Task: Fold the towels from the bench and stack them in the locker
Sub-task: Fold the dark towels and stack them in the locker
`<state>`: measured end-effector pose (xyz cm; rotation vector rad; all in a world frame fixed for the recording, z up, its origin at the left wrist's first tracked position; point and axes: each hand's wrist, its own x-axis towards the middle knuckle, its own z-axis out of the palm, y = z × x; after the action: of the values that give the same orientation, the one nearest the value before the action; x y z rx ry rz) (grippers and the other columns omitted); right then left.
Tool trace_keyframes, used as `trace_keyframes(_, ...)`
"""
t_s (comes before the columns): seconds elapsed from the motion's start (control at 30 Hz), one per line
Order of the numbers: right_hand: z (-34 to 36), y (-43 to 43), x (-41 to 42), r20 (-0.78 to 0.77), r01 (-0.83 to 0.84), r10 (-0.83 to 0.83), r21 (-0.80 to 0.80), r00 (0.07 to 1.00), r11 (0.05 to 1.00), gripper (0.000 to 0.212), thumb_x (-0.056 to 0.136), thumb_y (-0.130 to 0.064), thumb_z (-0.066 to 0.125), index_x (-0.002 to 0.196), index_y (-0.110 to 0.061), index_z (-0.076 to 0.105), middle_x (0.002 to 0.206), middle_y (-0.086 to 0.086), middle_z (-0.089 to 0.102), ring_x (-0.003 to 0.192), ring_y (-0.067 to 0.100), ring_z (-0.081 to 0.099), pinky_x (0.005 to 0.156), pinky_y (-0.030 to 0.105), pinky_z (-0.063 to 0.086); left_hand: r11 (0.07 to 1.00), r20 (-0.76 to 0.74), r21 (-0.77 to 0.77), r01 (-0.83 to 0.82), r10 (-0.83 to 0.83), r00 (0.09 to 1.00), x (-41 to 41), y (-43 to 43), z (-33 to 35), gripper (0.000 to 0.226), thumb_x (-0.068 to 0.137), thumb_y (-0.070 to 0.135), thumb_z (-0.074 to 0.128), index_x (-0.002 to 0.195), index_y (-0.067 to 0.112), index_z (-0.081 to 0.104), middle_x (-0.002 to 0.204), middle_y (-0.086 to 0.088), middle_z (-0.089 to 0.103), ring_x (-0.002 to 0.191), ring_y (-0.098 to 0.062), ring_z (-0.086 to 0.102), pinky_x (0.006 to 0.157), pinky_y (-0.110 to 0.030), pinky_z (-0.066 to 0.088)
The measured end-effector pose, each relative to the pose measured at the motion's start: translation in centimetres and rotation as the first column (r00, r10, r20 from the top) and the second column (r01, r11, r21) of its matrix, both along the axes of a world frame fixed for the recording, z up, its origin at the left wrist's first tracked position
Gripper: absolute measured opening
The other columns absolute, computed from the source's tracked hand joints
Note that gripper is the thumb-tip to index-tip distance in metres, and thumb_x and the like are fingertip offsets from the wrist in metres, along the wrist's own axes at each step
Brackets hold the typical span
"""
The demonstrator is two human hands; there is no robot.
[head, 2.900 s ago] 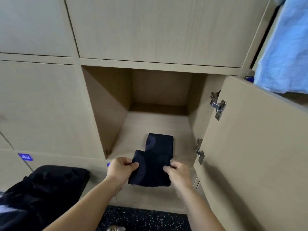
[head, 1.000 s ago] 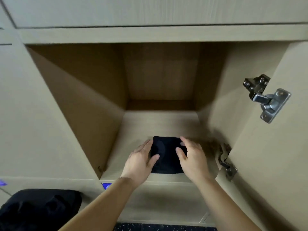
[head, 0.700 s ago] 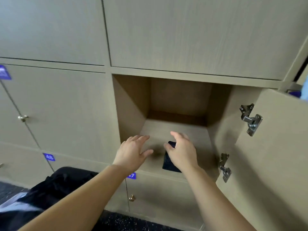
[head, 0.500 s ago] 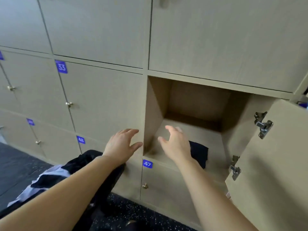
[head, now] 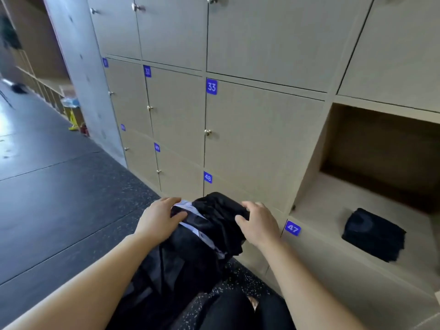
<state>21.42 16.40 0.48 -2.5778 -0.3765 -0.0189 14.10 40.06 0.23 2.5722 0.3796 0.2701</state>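
On my feed beige closed locker doors [head: 257,144], blue number tags [head: 211,86], brass knobs [head: 207,132], grey concrete pillar [head: 78,67] left, dark speckled floor [head: 59,198], yellow floor sign [head: 73,119] beyond, daylight glare.

Inventory from my remote feed: two bare forearms [head: 100,277], left hand [head: 158,219], right hand [head: 258,225]; at six o'clock, black trouser leg [head: 226,310], small rip.
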Motion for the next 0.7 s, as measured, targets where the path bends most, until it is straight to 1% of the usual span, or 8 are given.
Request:
trace_keyframes(0.13,-3.2,2.0,0.9,-0.077,-0.045,0.044,-0.010,0.996,0.999,0.042,0.094,-0.032,0.051,0.135,-0.021,0.052,0.131,0.000,0.053,0.120,0.019,0.051,0.098,0.035,0.044,0.999,-0.012,-0.040,-0.009,0.009,1.000,0.5,1.2,-2.5,0.042,0.091,0.034,0.064,0.131,0.023,0.060,0.131,0.002,0.062,0.122,-0.021,0.055,0.100,-0.034,0.043)
trace_keyframes(0.23,-5.0,3.3,2.5,-0.091,-0.070,0.069,-0.013,0.993,0.997,0.037,0.096,-0.029,0.049,0.131,-0.020,0.055,0.127,0.000,0.055,0.116,0.019,0.052,0.096,0.034,0.044,0.999,-0.013,-0.050,0.007,-0.008,1.000,2.4,1.3,-4.3,0.035,0.092,0.031,0.064,0.127,0.023,0.062,0.125,0.003,0.064,0.117,-0.021,0.057,0.093,-0.032,0.044)
trace_keyframes(0.3,-6.0,4.1,4.0,-0.095,-0.074,0.072,-0.027,0.993,0.997,0.035,0.097,-0.028,0.046,0.130,-0.022,0.056,0.125,-0.002,0.056,0.115,0.017,0.052,0.092,0.030,0.043,0.998,-0.027,-0.061,0.018,-0.020,0.999,4.0,1.4,-5.7,0.028,0.093,0.032,0.062,0.119,0.022,0.064,0.115,0.005,0.066,0.108,-0.018,0.059,0.085,-0.029,0.044)
trace_keyframes(0.4,-7.4,5.2,6.7,-0.094,-0.078,0.075,-0.034,0.993,0.996,0.033,0.099,-0.026,0.044,0.128,-0.022,0.057,0.123,-0.003,0.057,0.114,0.017,0.053,0.089,0.029,0.042,0.996,-0.050,-0.089,0.006,-0.011,0.999,6.9,1.8,-8.1,0.017,0.092,0.035,0.060,0.102,0.021,0.066,0.099,0.007,0.067,0.090,-0.013,0.060,0.075,-0.029,0.045)
trace_keyframes(0.5,-8.9,6.4,9.6,-0.096,-0.088,0.083,-0.048,0.992,0.995,0.032,0.100,-0.024,0.043,0.128,-0.020,0.058,0.122,-0.002,0.057,0.113,0.018,0.053,0.089,0.029,0.042,0.994,-0.057,-0.104,-0.039,0.034,0.998,10.0,1.8,-10.1,0.022,0.089,0.038,0.058,0.084,0.018,0.062,0.078,0.005,0.065,0.076,-0.016,0.060,0.068,-0.033,0.047)
trace_keyframes(0.57,-9.9,7.4,11.5,-0.099,-0.097,0.091,-0.059,0.991,0.994,0.032,0.100,-0.024,0.043,0.127,-0.020,0.058,0.122,-0.001,0.057,0.113,0.019,0.054,0.089,0.029,0.042,0.989,-0.047,-0.106,-0.105,0.101,0.994,12.1,1.6,-11.0,0.032,0.089,0.041,0.057,0.072,0.014,0.054,0.061,0.004,0.056,0.063,-0.016,0.054,0.059,-0.034,0.043)
trace_keyframes(0.63,-10.9,8.3,13.2,-0.099,-0.111,0.105,-0.062,0.990,0.992,0.031,0.100,-0.025,0.043,0.127,-0.020,0.058,0.122,-0.001,0.058,0.113,0.019,0.054,0.088,0.029,0.043,0.977,-0.072,-0.118,-0.180,0.172,0.982,13.8,1.4,-11.7,0.043,0.091,0.048,0.056,0.067,0.014,0.049,0.057,0.005,0.049,0.056,-0.014,0.048,0.052,-0.031,0.033)
trace_keyframes(0.7,-11.8,9.3,14.5,-0.104,-0.132,0.126,-0.050,0.987,0.990,0.032,0.100,-0.027,0.044,0.127,-0.019,0.058,0.122,-0.001,0.058,0.113,0.019,0.054,0.089,0.030,0.045,0.967,-0.124,-0.114,-0.228,0.213,0.969,15.3,1.1,-12.3,0.047,0.091,0.057,0.052,0.065,0.018,0.047,0.058,0.006,0.050,0.056,-0.012,0.049,0.050,-0.030,0.030)
